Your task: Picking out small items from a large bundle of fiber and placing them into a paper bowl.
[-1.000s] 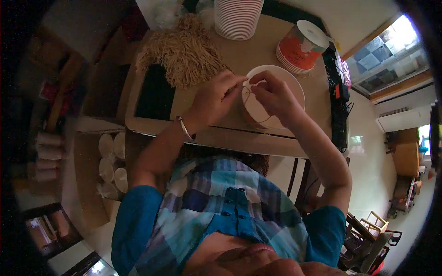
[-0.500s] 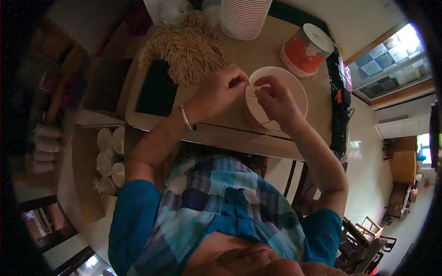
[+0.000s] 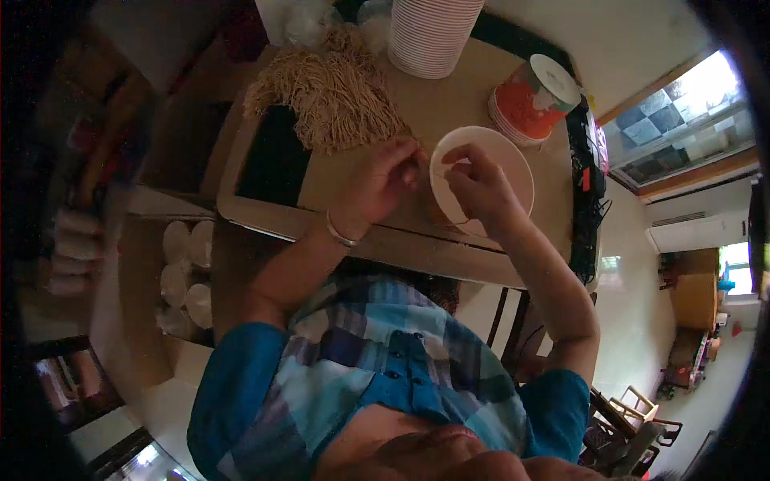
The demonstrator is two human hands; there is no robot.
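Observation:
A white paper tub (image 3: 520, 164) with a wide round mouth is on the cardboard-covered table in front of me. Over its left part, my right hand (image 3: 485, 188) is closed in a pinch on a thin string (image 3: 464, 222), of which a short length shows low on the tub. Just left of the rim, my left hand (image 3: 385, 183) has its fingers curled together; what they hold, if anything, is too small to make out. A bundle of tan strings (image 3: 325, 92) lies beyond my left hand.
A tall stack of white tubs (image 3: 433, 36) stands at the back. To the right is a lidded orange-and-green tub (image 3: 533, 96), beside dark cables (image 3: 589, 200) along the table edge. An open carton (image 3: 144, 297) with several white round things sits at lower left.
My left hand has drawn back from the right hand, down and toward me, and the two are now apart. My right hand has shifted only slightly, still over the tub.

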